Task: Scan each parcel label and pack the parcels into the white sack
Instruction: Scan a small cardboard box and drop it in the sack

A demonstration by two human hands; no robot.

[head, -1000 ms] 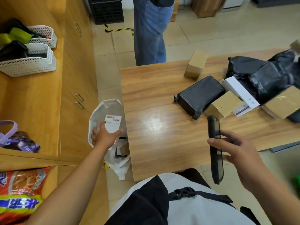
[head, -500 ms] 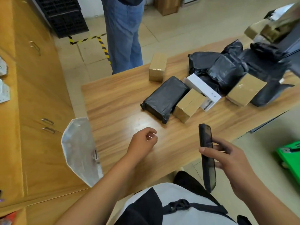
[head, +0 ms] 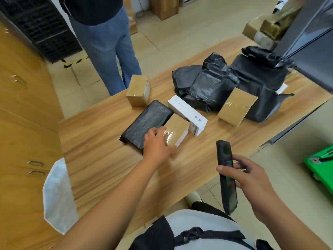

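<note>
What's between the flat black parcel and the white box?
A small taped cardboard box, with the left hand at its near end. Head view.

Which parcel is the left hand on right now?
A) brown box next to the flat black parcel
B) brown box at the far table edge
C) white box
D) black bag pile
A: the left hand has its thumb and fingers round the near end of the brown box, which lies between the black parcel and the white box.
</note>
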